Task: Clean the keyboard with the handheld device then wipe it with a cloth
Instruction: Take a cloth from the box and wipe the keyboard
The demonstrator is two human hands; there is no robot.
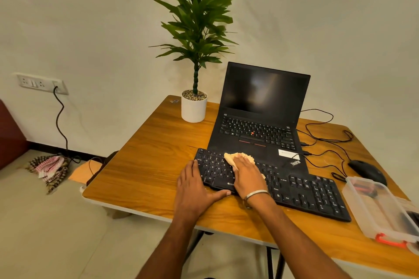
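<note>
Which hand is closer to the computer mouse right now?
Right. The right hand presses the cloth on the keyboard, on the side toward the mouse; the left hand rests at the keyboard's far end, farther off.

Both arms reach forward, left hand (194,190) flat, fingers straight; right hand (246,174) pressing palm-down

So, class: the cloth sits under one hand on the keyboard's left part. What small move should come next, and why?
Probably slide the right hand, pressing the cloth, rightward along the keyboard: the keys towards the number pad lie uncovered, while the left hand steadies the keyboard's left end.
</note>
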